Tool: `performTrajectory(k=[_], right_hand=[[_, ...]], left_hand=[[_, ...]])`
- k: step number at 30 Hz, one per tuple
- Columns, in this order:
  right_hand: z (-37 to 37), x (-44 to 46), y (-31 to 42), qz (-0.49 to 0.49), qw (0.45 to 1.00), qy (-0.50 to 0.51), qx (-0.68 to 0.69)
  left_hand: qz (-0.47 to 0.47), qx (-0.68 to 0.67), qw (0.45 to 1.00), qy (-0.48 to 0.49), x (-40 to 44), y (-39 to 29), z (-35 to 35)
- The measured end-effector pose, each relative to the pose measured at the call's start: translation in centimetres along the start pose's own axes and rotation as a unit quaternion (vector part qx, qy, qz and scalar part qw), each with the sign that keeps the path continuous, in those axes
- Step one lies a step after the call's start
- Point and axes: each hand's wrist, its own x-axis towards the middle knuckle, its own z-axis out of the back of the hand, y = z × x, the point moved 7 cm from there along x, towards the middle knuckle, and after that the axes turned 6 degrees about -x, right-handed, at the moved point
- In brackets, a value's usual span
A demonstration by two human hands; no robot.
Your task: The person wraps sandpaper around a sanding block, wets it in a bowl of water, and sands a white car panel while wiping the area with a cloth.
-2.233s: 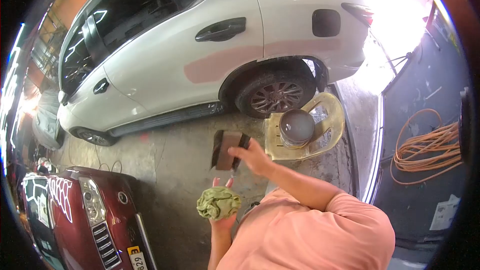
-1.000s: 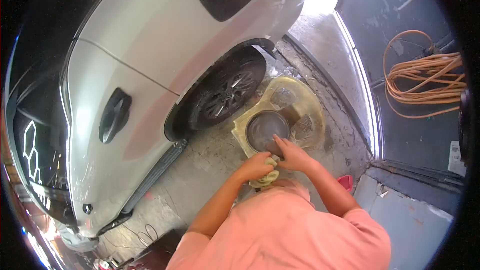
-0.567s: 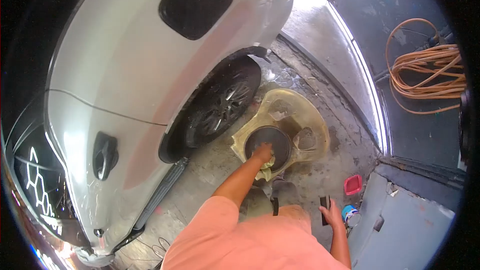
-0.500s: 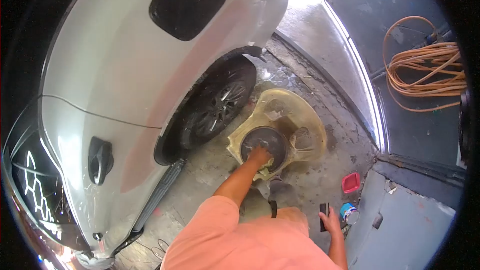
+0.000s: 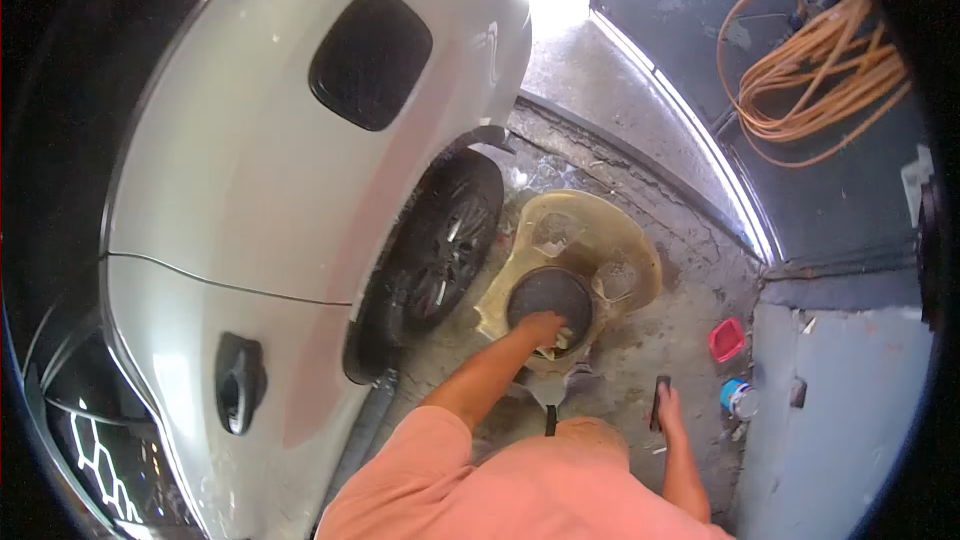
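My left hand [image 5: 541, 327] reaches down into a dark round basin [image 5: 548, 290], its fingers closed around a pale yellowish cloth [image 5: 562, 342]. The cloth is partly hidden by the hand. Under the basin is a worn yellow plastic chair [image 5: 640, 240] with openings in its back. Off to the right, my right hand [image 5: 672, 410] grips a dark flat sanding block [image 5: 656, 404], held away from the basin.
A white car [image 5: 270, 140] with dull pinkish patches stands at left, its wheel [image 5: 450, 240] near the chair. On the floor at right are a pink tray [image 5: 727, 340] and a blue can [image 5: 738, 398]. An orange hose [image 5: 800, 90] hangs coiled on the wall.
The view has shifted, so the car and wall appear moved and tilted. My left hand stays in the basin with the cloth, and my right hand still holds the block, now turned more edge-on.
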Motion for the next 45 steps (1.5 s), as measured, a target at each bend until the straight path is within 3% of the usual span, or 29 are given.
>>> performTrajectory(k=[1, 2, 4, 6, 7, 9, 11, 12, 14, 16, 18, 22, 25, 28, 30, 36, 38, 41, 45], right_hand=[[-2.2, 1.0, 0.9, -0.016, 0.998, 0.029, 0.05], [-5.0, 0.9, 3.3, -0.014, 0.995, 0.019, 0.096], [-12.8, -0.5, 11.0, 0.04, 0.984, 0.041, 0.169], [-22.0, -2.9, 18.7, 0.096, 0.968, 0.089, 0.215], [-27.2, -4.2, 22.3, 0.119, 0.949, 0.17, 0.236], [-36.6, -8.1, 29.3, 0.213, 0.9, 0.237, 0.297], [-42.7, -13.6, 35.6, 0.271, 0.873, 0.226, 0.336], [-44.7, -15.6, 38.4, 0.319, 0.862, 0.218, 0.326], [-46.0, -19.0, 42.3, 0.369, 0.868, 0.101, 0.317], [-47.1, -19.6, 45.2, 0.375, 0.861, 0.056, 0.339], [-47.2, -19.1, 47.8, 0.387, 0.853, 0.021, 0.35], [-47.0, -17.3, 52.7, 0.404, 0.85, -0.014, 0.338], [-47.1, -14.6, 56.3, 0.418, 0.846, -0.064, 0.324], [-47.0, -12.9, 57.2, 0.416, 0.852, -0.086, 0.305], [-46.9, -14.7, 56.1, 0.423, 0.85, -0.087, 0.3], [-52.8, -22.8, 45.3, 0.423, 0.872, -0.044, 0.242], [-51.8, -20.3, 47.9, 0.414, 0.877, -0.061, 0.236], [-46.3, -8.3, 59.5, 0.405, 0.861, -0.055, 0.302], [-46.9, -12.8, 56.8, 0.412, 0.868, -0.08, 0.266]], left_hand=[[-0.019, 0.014, 1.0, -0.017, -1.2, -0.3, 1.8], [-0.018, 0.022, 0.998, 0.063, -1.8, 0.0, 3.6], [-0.076, 0.026, 0.996, 0.023, -5.5, 0.0, 10.1], [-0.068, 0.036, 0.997, -0.006, -12.5, -1.1, 20.1], [-0.114, 0.077, 0.987, -0.082, -16.4, -2.0, 25.2], [-0.088, 0.11, 0.982, -0.128, -24.2, -3.4, 35.0], [-0.051, 0.062, 0.979, -0.189, -31.2, -3.8, 43.8], [-0.079, 0.177, 0.955, -0.225, -33.9, -4.8, 47.0], [-0.104, 0.404, 0.85, -0.321, -39.7, -6.8, 53.1], [-0.092, 0.476, 0.811, -0.326, -42.8, -6.9, 56.9], [-0.047, 0.535, 0.784, -0.312, -44.6, -6.0, 58.3], [-0.03, 0.566, 0.783, -0.256, -46.8, -2.3, 56.2], [-0.08, 0.564, 0.776, -0.272, -46.5, -0.9, 56.4], [-0.068, 0.581, 0.756, -0.293, -44.4, -0.8, 57.7], [-0.101, 0.586, 0.731, -0.334, -42.8, -0.6, 58.6], [-0.085, 0.557, 0.75, -0.347, -42.0, -0.4, 59.4], [-0.102, 0.551, 0.752, -0.348, -41.8, -0.9, 59.6], [-0.131, 0.541, 0.749, -0.359, -41.9, -0.7, 59.4], [-0.12, 0.547, 0.746, -0.362, -41.6, -0.6, 59.7]])
